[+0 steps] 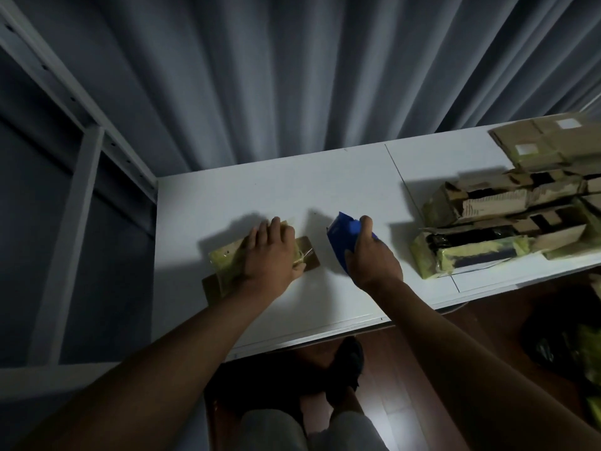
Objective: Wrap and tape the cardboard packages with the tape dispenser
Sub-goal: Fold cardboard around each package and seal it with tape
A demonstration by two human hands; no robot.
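Head view, looking down on a white table (292, 190) that stands against a grey curtain (292, 60). I see both bare forearms reaching forward from the lower edge of the frame, roughly parallel and well apart. My left hand (271, 252) lies palm-down on a flat cardboard package (224, 265) at the table's left part, fingers extended and slightly spread, pressing rather than gripping; the package is partly wrapped in yellowish tape, with brown cardboard showing at its near-left and right ends. A thin strand of tape appears beside the thumb, though I cannot tell where it leads. My right hand (370, 255) has its fingers curled around a blue tape dispenser (343, 236), wrist slightly bent, thumb on the upper side; the dispenser is just right of the package, apart from it, and whether it touches the table I cannot tell. At the table's right end a stack of cardboard packages (507, 219) rests, several with yellowish tape at their ends. A grey metal rack (78, 190) stands to the left, and dark wooden floor (422, 369) shows below the table edge.
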